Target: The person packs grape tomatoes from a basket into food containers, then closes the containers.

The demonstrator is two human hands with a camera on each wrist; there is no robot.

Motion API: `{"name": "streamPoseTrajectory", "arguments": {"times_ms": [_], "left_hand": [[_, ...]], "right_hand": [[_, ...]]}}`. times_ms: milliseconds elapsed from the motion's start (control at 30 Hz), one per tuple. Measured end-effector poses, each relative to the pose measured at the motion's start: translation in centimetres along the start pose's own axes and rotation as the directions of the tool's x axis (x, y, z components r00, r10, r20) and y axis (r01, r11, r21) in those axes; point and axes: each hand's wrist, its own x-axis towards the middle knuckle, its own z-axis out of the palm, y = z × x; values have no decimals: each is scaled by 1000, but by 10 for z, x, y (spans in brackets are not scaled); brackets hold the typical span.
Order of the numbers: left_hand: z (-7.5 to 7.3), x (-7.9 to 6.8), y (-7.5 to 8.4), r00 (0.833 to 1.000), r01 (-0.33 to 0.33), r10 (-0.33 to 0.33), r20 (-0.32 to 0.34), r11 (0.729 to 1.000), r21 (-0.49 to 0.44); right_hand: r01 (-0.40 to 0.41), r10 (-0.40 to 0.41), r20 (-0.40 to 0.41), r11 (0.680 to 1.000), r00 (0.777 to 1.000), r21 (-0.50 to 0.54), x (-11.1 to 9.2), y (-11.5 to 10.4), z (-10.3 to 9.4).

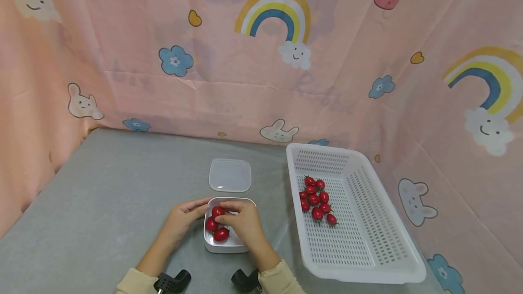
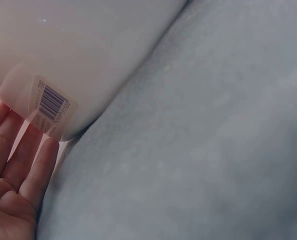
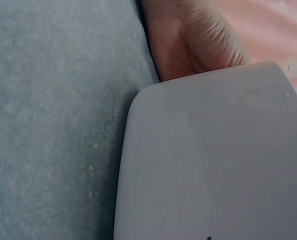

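Observation:
A white rectangular container (image 1: 225, 249) sits on the table with red cherry tomatoes (image 1: 221, 234) along its left side. My left hand (image 1: 185, 217) rests against the container's left wall. In the left wrist view, the fingers (image 2: 36, 167) are straight and touch the wall beside a barcode label (image 2: 52, 104). My right hand (image 1: 245, 223) reaches over the right rim into the container. Its thumb and fingertips pinch a cherry tomato (image 1: 217, 211) at the back left. In the right wrist view, the container wall (image 3: 208, 155) hides those fingers.
A translucent lid (image 1: 230, 175) lies flat behind the container. To the right stands a large white perforated basket (image 1: 347, 244) with several cherry tomatoes (image 1: 313, 200) toward its left side. A pink patterned curtain (image 1: 229, 99) hangs behind the grey table (image 1: 102, 208).

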Motion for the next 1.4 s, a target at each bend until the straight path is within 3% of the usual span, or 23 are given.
{"name": "streamPoseTrajectory", "arguments": {"times_ms": [633, 867, 1133, 1400], "left_hand": [[0, -1, 0, 1000, -4, 4, 0, 1000, 14], [0, 0, -1, 1000, -18, 18, 3, 1000, -6], [0, 0, -2, 999, -37, 37, 11, 999, -5], [-1, 0, -2, 999, -45, 45, 15, 999, 4]], "right_hand": [[11, -12, -26, 1000, 1000, -19, -1, 0, 1], [51, -49, -50, 998, 998, 40, -3, 1, 1], [24, -19, -84, 998, 996, 59, -2, 0, 1], [46, -39, -102, 996, 994, 76, -2, 1, 2]]}}
